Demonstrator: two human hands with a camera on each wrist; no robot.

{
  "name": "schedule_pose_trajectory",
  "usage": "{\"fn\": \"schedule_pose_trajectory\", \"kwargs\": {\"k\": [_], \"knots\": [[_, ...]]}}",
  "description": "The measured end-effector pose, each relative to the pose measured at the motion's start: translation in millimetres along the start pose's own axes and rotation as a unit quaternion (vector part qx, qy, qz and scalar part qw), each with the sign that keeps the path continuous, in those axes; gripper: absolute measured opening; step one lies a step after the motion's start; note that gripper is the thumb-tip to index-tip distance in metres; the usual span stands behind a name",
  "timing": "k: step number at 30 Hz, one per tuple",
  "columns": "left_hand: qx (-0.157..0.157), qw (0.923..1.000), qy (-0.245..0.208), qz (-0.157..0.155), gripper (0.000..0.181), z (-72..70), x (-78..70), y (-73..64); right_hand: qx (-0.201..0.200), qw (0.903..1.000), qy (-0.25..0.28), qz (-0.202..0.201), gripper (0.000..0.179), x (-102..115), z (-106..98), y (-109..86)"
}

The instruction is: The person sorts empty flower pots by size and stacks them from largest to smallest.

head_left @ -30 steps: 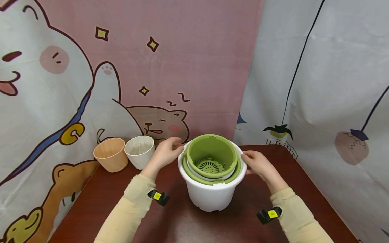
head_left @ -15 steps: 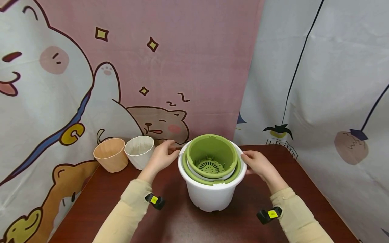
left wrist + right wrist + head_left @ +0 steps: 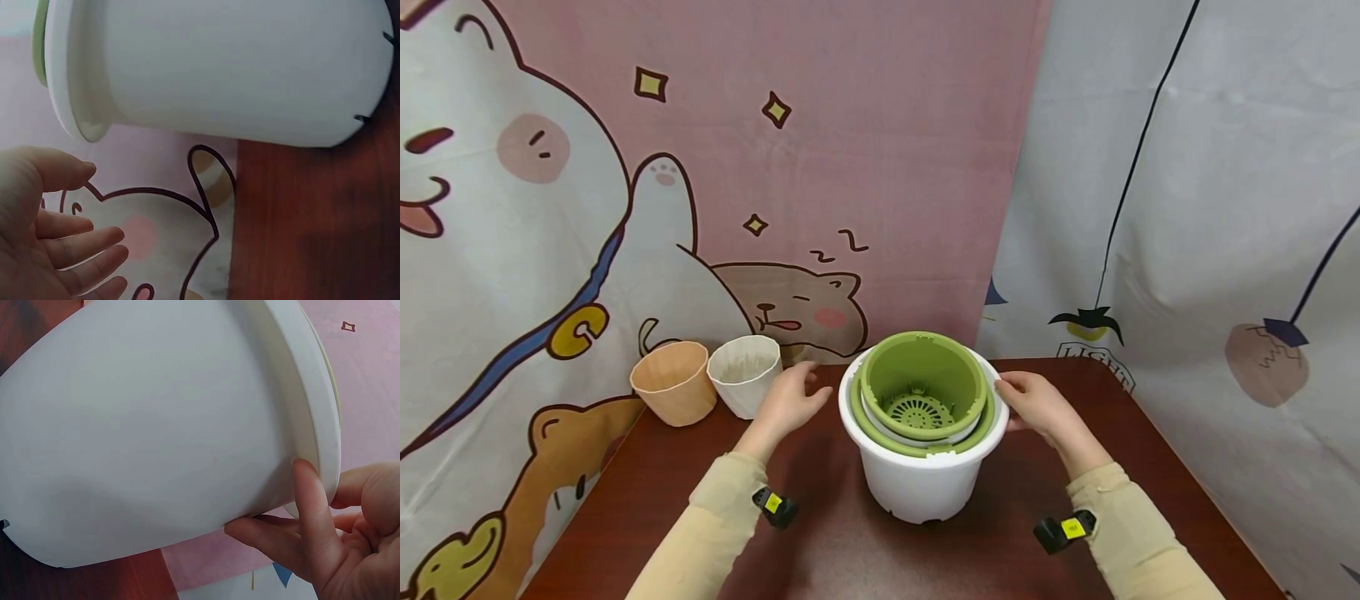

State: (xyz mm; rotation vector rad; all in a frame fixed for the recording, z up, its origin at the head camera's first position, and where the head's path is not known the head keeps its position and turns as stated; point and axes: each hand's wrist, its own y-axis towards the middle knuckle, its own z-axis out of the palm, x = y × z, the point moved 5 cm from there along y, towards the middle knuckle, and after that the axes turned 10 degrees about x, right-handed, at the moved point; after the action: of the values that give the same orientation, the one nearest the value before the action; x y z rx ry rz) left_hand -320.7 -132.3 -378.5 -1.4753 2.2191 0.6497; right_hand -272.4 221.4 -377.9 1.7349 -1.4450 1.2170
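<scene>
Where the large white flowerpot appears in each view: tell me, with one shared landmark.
Head: large white flowerpot, just right of centre, lower half.
Left wrist: across the upper half, rim left.
Right wrist: filling most of the left and middle, rim right.
Shared landmark: reddish-brown tabletop, visible in all three.

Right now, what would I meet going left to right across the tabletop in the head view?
Peach pot, small white pot, empty left grip, large white pot, right grip holding that pot's rim.

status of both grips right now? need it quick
Left grip: open, holding nothing.
Right grip: closed, holding the outer white flowerpot by its rim.
</scene>
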Motion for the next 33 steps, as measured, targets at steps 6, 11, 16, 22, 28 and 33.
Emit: {"fn": "schedule_pose_trajectory", "kwargs": {"k": [6, 11, 16, 22, 28, 33], "knots": [[0.005, 0.9997, 0.009, -0.020, 0.060, 3.9, 14.9, -1.0, 0.001, 1.0000, -0.001, 0.002, 0.041, -0.3, 0.6, -0.7], [-0.006, 0.9992, 0.026, -0.029, 0.061, 3.4, 27.3, -1.1, 0.002, 1.0000, -0.002, -0.005, 0.039, 0.0, 0.2, 0.1], [-0.017, 0.9983, 0.035, -0.043, 0.060, 1.5, 38.3, -2.2, 0.003, 0.9999, 0.002, -0.014, 0.037, 0.7, -0.7, 1.4], [-0.024, 0.9967, 0.053, -0.056, 0.059, -3.8, 47.2, -3.3, 0.004, 0.9998, 0.000, -0.019, 0.037, 0.7, -0.8, 2.4], [-0.048, 0.9928, 0.087, -0.067, 0.050, -12.3, 56.0, -2.8, 0.001, 0.9999, -0.002, -0.013, 0.038, 0.3, -0.5, 2.4], [-0.068, 0.9867, 0.119, -0.087, 0.045, -19.3, 65.8, -1.9, 0.001, 1.0000, 0.001, -0.005, 0.039, -0.7, -0.3, 1.6]]}}
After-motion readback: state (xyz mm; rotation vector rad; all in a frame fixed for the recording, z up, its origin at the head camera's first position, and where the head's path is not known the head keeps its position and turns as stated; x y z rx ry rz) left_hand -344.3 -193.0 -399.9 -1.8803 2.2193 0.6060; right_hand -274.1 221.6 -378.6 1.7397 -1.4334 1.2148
